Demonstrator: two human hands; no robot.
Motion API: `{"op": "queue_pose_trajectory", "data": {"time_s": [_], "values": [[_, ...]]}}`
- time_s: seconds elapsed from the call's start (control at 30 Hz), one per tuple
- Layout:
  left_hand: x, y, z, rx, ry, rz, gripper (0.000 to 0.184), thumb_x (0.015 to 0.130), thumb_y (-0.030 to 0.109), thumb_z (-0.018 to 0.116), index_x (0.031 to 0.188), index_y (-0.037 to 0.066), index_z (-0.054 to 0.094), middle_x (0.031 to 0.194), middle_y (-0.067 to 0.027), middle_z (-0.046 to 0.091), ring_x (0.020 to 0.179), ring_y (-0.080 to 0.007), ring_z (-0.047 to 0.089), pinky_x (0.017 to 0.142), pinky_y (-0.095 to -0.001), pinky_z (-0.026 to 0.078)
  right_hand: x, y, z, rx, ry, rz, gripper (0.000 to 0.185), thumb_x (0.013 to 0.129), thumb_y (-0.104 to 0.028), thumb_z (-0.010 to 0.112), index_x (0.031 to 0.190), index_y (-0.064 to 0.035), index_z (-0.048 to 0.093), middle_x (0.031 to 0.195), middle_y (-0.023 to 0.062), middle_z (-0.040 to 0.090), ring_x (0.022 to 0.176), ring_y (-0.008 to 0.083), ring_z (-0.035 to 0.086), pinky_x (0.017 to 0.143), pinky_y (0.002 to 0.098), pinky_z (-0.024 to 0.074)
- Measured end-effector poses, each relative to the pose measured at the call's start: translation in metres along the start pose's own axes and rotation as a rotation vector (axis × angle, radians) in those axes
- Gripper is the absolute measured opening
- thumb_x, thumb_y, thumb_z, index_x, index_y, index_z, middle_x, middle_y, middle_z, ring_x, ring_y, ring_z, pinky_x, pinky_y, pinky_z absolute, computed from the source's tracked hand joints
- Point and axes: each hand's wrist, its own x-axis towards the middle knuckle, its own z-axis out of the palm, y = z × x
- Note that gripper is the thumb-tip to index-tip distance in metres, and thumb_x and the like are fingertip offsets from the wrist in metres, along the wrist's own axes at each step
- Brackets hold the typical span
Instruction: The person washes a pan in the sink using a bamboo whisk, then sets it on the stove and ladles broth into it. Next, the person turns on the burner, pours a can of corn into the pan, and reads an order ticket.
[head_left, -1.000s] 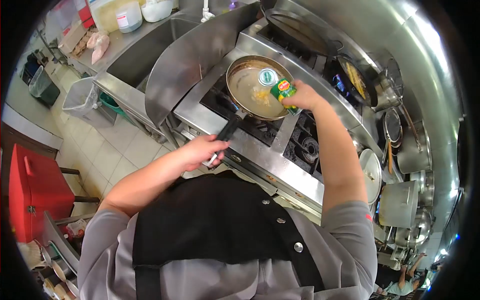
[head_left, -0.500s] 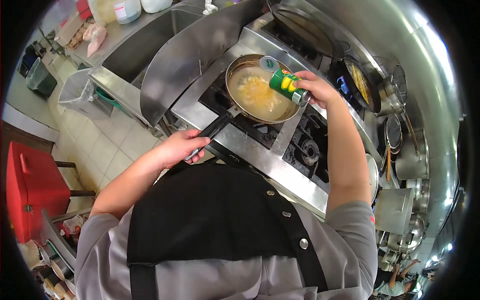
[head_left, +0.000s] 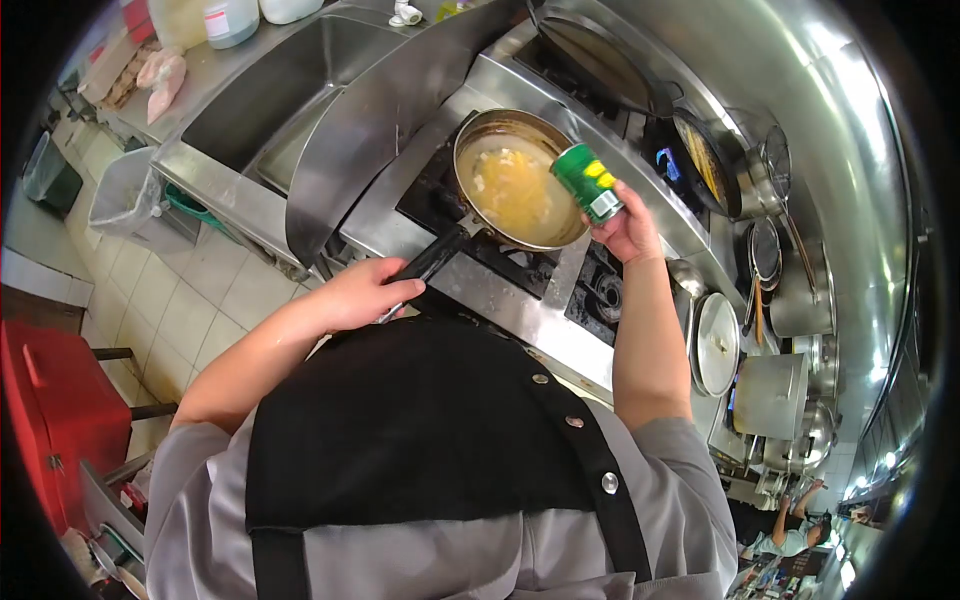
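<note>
My left hand (head_left: pixel 372 293) is wrapped round the black handle (head_left: pixel 436 256) of a deep pan (head_left: pixel 505 122) on the stove. Pale, cloudy liquid with yellow and whitish bits (head_left: pixel 515 190) fills the lower part of the pan. In my right hand (head_left: pixel 632 232) is a green can (head_left: pixel 581 178) with yellow pictures on its label, held at a tilt over the pan's right edge. The can's mouth is hidden from me.
A curved metal splash guard (head_left: pixel 335 170) separates the stove from a steel sink (head_left: pixel 265 100). A dark wok (head_left: pixel 590 55) and a second pan (head_left: pixel 725 165) sit behind, with blue flame (head_left: pixel 668 160) near them. Pots (head_left: pixel 770 395) line the right; a red box (head_left: pixel 70 400) stands left.
The green can has turned and moved slightly right and down, toward the pan's edge. Its raised lid no longer shows. More yellow has spread through the liquid. My left hand keeps its grip.
</note>
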Motion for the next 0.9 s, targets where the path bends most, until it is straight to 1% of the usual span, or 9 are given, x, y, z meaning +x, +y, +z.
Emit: {"op": "queue_pose_trajectory", "data": {"time_s": [0.07, 0.2, 0.33, 0.37, 0.5, 0.6, 0.67, 0.73, 0.9], "values": [[-0.007, 0.002, -0.005, -0.039, 0.032, 0.061, 0.035, 0.096, 0.034, 0.059, 0.107, 0.001, 0.063, 0.075, 0.0008, 0.058, 0.064, -0.0096, 0.053, 0.060, -0.0266, 0.044, 0.002, -0.003, 0.006, -0.170, -0.016, 0.029, 0.045, 0.088, -0.032, 0.068, 0.124, -0.0098, 0.051, 0.094, 0.0067, 0.067, 0.066, 0.0212, 0.067, 0.041, 0.0253, 0.0381], [-0.019, -0.018, -0.023, -0.142, 0.099, -0.035, 0.038, 0.097, 0.035, 0.058, 0.118, 0.003, 0.062, 0.078, 0.0006, 0.059, 0.064, -0.0082, 0.054, 0.058, -0.0236, 0.043, -0.001, -0.010, 0.026, -0.582, 0.321, -0.099, 0.046, 0.083, -0.024, 0.072, 0.122, -0.0140, 0.051, 0.089, 0.0033, 0.061, 0.058, 0.0114, 0.057, 0.042, 0.0239, 0.0346], [-0.026, -0.054, -0.034, -0.190, 0.140, -0.145, 0.044, 0.097, 0.039, 0.058, 0.124, 0.005, 0.059, 0.079, 0.0003, 0.060, 0.064, -0.0081, 0.054, 0.057, -0.0224, 0.043, -0.011, 0.002, 0.031, -0.745, 0.418, -0.350, 0.044, 0.081, -0.021, 0.075, 0.119, -0.0106, 0.055, 0.087, 0.0019, 0.059, 0.069, 0.0095, 0.054, 0.059, 0.0255, 0.0441], [-0.029, -0.060, -0.034, -0.204, 0.141, -0.168, 0.045, 0.097, 0.040, 0.058, 0.124, 0.005, 0.059, 0.079, 0.0002, 0.059, 0.064, -0.0082, 0.053, 0.057, -0.0225, 0.043, -0.013, 0.008, 0.029, -0.798, 0.387, -0.475, 0.045, 0.081, -0.020, 0.074, 0.119, -0.0089, 0.054, 0.090, 0.0047, 0.061, 0.077, 0.0112, 0.056, 0.070, 0.0266, 0.0477], [-0.033, -0.068, -0.035, -0.236, 0.117, -0.206, 0.047, 0.096, 0.043, 0.058, 0.124, 0.005, 0.058, 0.080, -0.0005, 0.059, 0.067, -0.0086, 0.053, 0.057, -0.0225, 0.042, -0.026, 0.028, 0.030, -1.097, 0.471, -0.575, 0.045, 0.082, -0.023, 0.074, 0.121, -0.0090, 0.055, 0.099, 0.0097, 0.065, 0.088, 0.0171, 0.062, 0.081, 0.0309, 0.0507], [-0.028, -0.064, -0.037, -0.216, 0.141, -0.188, 0.048, 0.096, 0.043, 0.058, 0.124, 0.004, 0.058, 0.079, -0.0007, 0.059, 0.066, -0.0090, 0.053, 0.056, -0.0225, 0.041, -0.037, 0.032, 0.039, -0.921, 0.472, -0.586, 0.047, 0.081, -0.024, 0.075, 0.121, -0.0097, 0.056, 0.101, 0.0105, 0.065, 0.091, 0.0186, 0.062, 0.083, 0.0324, 0.0508], [-0.028, -0.058, -0.038, -0.185, 0.152, -0.193, 0.049, 0.096, 0.043, 0.058, 0.124, 0.003, 0.058, 0.079, -0.0007, 0.059, 0.065, -0.0091, 0.053, 0.056, -0.0226, 0.041, -0.034, 0.037, 0.035, -1.184, 0.530, -0.543, 0.045, 0.081, -0.024, 0.075, 0.120, -0.0096, 0.058, 0.103, 0.0138, 0.065, 0.094, 0.0239, 0.064, 0.085, 0.0346, 0.0507], [-0.023, -0.058, -0.039, -0.167, 0.149, -0.196, 0.047, 0.096, 0.043, 0.058, 0.122, 0.003, 0.059, 0.079, -0.0006, 0.060, 0.065, -0.0093, 0.053, 0.056, -0.0229, 0.041, -0.040, 0.034, 0.040, -0.953, 0.489, -0.505, 0.046, 0.081, -0.025, 0.075, 0.120, -0.0092, 0.058, 0.105, 0.0165, 0.066, 0.094, 0.0278, 0.064, 0.085, 0.0361, 0.0509], [-0.019, -0.079, -0.041, -0.126, 0.116, -0.222, 0.045, 0.096, 0.045, 0.058, 0.116, 0.004, 0.061, 0.078, -0.0010, 0.060, 0.066, -0.0096, 0.054, 0.057, -0.0241, 0.042, -0.039, 0.029, 0.047, -1.136, 0.537, -0.566, 0.048, 0.080, -0.025, 0.076, 0.121, -0.0084, 0.058, 0.105, 0.0171, 0.065, 0.095, 0.0281, 0.064, 0.085, 0.0364, 0.0508]]}}
